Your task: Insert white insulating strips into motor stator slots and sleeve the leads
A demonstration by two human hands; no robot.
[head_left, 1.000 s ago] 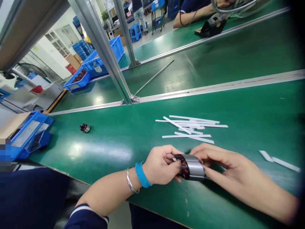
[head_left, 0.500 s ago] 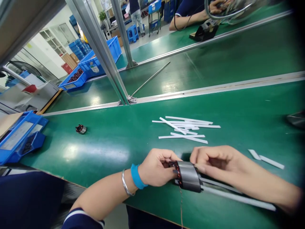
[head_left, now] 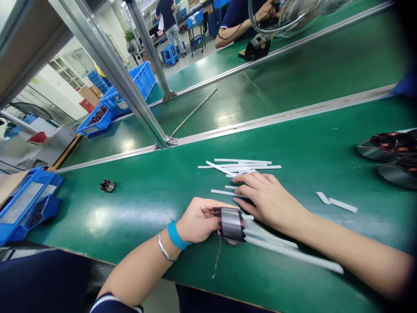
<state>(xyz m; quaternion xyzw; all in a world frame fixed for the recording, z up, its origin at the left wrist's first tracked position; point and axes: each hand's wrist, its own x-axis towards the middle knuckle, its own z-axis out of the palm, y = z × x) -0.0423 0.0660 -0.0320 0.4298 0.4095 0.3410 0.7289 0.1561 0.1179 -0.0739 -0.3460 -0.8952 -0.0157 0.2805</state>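
My left hand (head_left: 200, 219) grips a motor stator (head_left: 230, 224) by its left end, over the green bench. The stator is a grey metal cylinder with copper windings, and a thin wire hangs from it. Long white strips (head_left: 293, 254) stick out of its right end. Just beyond it, my right hand (head_left: 263, 195) reaches with fingers spread over a loose pile of white strips (head_left: 241, 167). Its fingertips are at the near strips; whether they touch one I cannot tell.
A small stator (head_left: 107, 186) stands at the left. Two short white pieces (head_left: 342, 205) lie to the right, with larger wound stators (head_left: 397, 158) beyond. Blue bins (head_left: 29, 204) sit at the left edge. A metal post (head_left: 120, 82) rises behind. Across the bench, a person's arm (head_left: 237, 32) shows.
My right hand has left the stator's right end and moved forward to the pile, its fingers opening out. My left hand still holds the stator. The view has shifted to the right.
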